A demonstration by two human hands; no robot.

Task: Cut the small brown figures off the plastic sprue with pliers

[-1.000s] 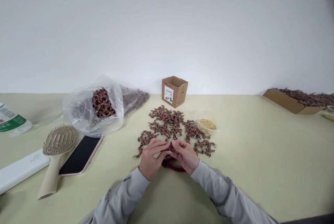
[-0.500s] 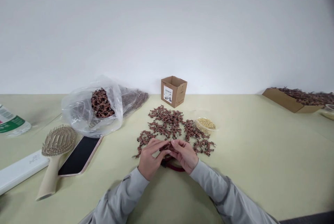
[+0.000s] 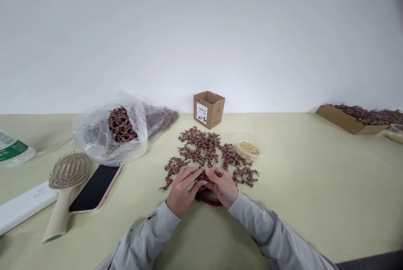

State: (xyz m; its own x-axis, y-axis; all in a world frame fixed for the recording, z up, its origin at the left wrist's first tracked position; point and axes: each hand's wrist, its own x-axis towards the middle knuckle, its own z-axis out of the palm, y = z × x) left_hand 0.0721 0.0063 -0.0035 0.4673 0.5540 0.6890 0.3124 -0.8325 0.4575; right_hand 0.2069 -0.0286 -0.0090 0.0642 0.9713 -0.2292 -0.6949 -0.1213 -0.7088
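Held piece (image 3: 203,175): sitting between the fingertips of both hands, just above the near edge of the loose pieces; showing as a small brown scrap, being mostly covered by fingers and too small to make out in detail.
Left hand (image 3: 181,192): holding the held piece between thumb and fingers, keeping a narrow grip, with the back of the hand facing up.
Right hand (image 3: 224,187): pinching the same piece between thumb and index finger, curling the other fingers beneath.
Red tool (image 3: 210,201): lying on the table under and just in front of the hands, being partly hidden by them.
Loose pieces (image 3: 201,146): spreading over the table beyond and to both sides of the hands, lying in brown, tangled clusters with dark tips.
Tub (image 3: 248,158): standing just beside the loose pieces on the right, holding gold beads (image 3: 247,147).
Carton (image 3: 217,112): standing upright and open-topped beyond the loose pieces, near the wall (image 3: 201,30), bearing a white label (image 3: 202,113).
Bag (image 3: 94,135): slumping on the left, gaping to show more brown pieces (image 3: 122,125).
Phone (image 3: 96,188): lying dark-screened just in front of the bag.
Brush (image 3: 71,171): lying bristles up beside the phone.
White case (image 3: 28,207): lying left of the brush.
Bottle (image 3: 14,150): resting at the far left, running out of view.
Tray (image 3: 340,119): resting at the far right, brimming with brown strands (image 3: 368,114).
Table (image 3: 299,186): bearing everything, showing pale yellow-green.
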